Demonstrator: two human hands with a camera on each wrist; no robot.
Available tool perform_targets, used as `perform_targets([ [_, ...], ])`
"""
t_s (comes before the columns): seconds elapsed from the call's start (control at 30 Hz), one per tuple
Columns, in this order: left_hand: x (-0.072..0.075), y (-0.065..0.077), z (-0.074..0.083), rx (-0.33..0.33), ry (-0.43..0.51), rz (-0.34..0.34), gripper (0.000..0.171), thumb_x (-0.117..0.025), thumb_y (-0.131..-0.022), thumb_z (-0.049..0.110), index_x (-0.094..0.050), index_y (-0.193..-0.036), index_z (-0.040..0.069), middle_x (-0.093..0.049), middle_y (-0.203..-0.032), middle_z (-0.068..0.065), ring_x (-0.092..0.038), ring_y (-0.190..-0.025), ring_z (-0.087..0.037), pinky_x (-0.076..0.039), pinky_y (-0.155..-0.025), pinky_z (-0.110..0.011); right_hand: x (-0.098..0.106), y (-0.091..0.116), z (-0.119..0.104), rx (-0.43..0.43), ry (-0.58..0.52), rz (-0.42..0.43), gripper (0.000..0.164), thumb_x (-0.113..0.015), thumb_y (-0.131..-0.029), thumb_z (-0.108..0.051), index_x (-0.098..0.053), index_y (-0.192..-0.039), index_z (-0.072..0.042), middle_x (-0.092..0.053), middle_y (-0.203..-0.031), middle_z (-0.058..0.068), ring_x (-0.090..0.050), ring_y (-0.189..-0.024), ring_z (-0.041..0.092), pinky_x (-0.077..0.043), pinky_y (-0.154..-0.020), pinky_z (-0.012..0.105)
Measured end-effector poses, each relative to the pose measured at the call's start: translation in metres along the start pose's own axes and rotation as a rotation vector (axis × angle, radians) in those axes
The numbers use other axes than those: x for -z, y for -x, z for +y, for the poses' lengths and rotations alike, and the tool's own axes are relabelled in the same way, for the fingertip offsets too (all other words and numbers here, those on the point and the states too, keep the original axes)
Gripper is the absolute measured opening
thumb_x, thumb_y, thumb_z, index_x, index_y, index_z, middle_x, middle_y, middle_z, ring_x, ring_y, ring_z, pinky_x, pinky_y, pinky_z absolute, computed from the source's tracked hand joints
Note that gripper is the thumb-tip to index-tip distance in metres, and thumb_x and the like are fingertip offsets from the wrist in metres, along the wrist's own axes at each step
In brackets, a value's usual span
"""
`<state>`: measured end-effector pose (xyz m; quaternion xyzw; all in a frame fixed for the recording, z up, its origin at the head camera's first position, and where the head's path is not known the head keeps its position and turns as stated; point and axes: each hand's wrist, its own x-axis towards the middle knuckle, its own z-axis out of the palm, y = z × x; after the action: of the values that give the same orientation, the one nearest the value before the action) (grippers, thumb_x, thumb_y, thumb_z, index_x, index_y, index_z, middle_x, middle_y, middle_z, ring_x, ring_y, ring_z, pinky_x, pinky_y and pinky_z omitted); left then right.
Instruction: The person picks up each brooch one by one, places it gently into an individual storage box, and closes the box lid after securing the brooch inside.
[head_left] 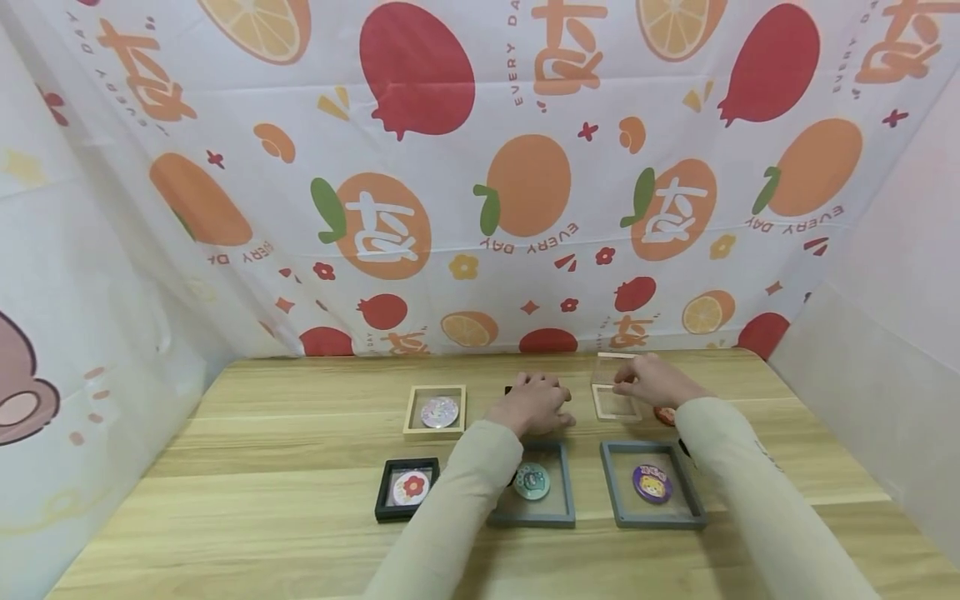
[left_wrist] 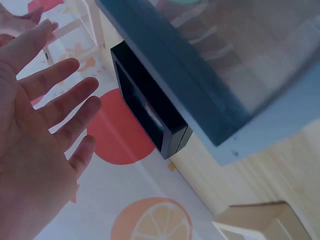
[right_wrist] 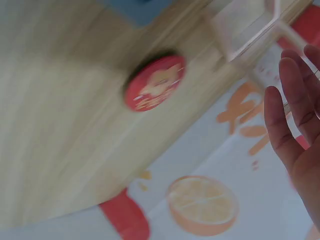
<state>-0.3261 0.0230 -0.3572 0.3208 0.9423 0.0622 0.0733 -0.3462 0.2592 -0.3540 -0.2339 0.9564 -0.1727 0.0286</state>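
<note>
My right hand (head_left: 654, 382) is at a small cream-edged display frame (head_left: 617, 415) that stands unfolded, its clear lid raised. In the right wrist view its loosely extended fingers (right_wrist: 281, 130) overlap the lid. A red round badge (right_wrist: 156, 82) lies on the table beside this frame, partly under my right wrist in the head view. My left hand (head_left: 534, 404) hovers with fingers spread over the back middle, hiding most of a black display frame (left_wrist: 150, 107). Below that wrist is a grey-blue frame (head_left: 568, 493) holding a teal badge (head_left: 532, 481).
Another grey-blue frame (head_left: 611, 475) with a purple bear badge (head_left: 652, 483) lies front right. On the left are a cream frame (head_left: 409, 412) with a glittery badge (head_left: 439, 412) and a black frame (head_left: 384, 490) with a flower badge (head_left: 411, 487). A fruit-print curtain (head_left: 465, 208) hangs behind the table.
</note>
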Motion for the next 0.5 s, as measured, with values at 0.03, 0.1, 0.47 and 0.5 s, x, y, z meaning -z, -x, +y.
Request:
perform_targets([
  [0.03,0.000,0.000,0.001,-0.002,-0.001,0.001,0.041,-0.061,-0.102,0.037,-0.065,-0.137,0.016,-0.056,-0.141,-0.003,-0.043,-0.137,-0.025,-0.028,-0.115,-0.045,0.001,0.003,0.003,-0.009,0.002,0.003,0.015,-0.068,-0.096,-0.008,-0.076,-0.100,0.004,-0.074,-0.096,0.013,-0.070,-0.091,0.031,-0.057,-0.081,0.049],
  [0.1,0.000,-0.001,0.002,-0.009,-0.009,0.005,0.039,-0.061,-0.102,0.036,-0.066,-0.135,0.015,-0.057,-0.141,-0.002,-0.044,-0.136,-0.025,-0.028,-0.115,-0.045,0.001,0.008,0.009,-0.013,0.020,0.002,0.014,-0.068,-0.096,-0.009,-0.076,-0.097,0.003,-0.074,-0.094,0.012,-0.069,-0.091,0.031,-0.056,-0.082,0.049],
  [0.47,-0.009,-0.012,0.019,-0.024,-0.074,-0.020,0.038,-0.061,-0.102,0.040,-0.068,-0.132,0.018,-0.059,-0.140,0.002,-0.046,-0.135,-0.022,-0.030,-0.115,-0.042,0.001,0.028,0.031,-0.105,0.067,-0.007,0.013,-0.069,-0.093,-0.010,-0.076,-0.088,-0.001,-0.071,-0.082,0.004,-0.062,-0.077,0.020,-0.054,-0.076,0.045],
  [0.5,-0.011,-0.012,0.021,-0.027,-0.079,-0.023,0.038,-0.061,-0.102,0.041,-0.068,-0.132,0.018,-0.059,-0.140,0.002,-0.047,-0.134,-0.022,-0.030,-0.115,-0.041,0.001,0.030,0.032,-0.118,0.065,-0.002,0.012,-0.069,-0.093,-0.010,-0.076,-0.088,-0.001,-0.070,-0.081,0.004,-0.060,-0.075,0.019,-0.053,-0.074,0.045],
])
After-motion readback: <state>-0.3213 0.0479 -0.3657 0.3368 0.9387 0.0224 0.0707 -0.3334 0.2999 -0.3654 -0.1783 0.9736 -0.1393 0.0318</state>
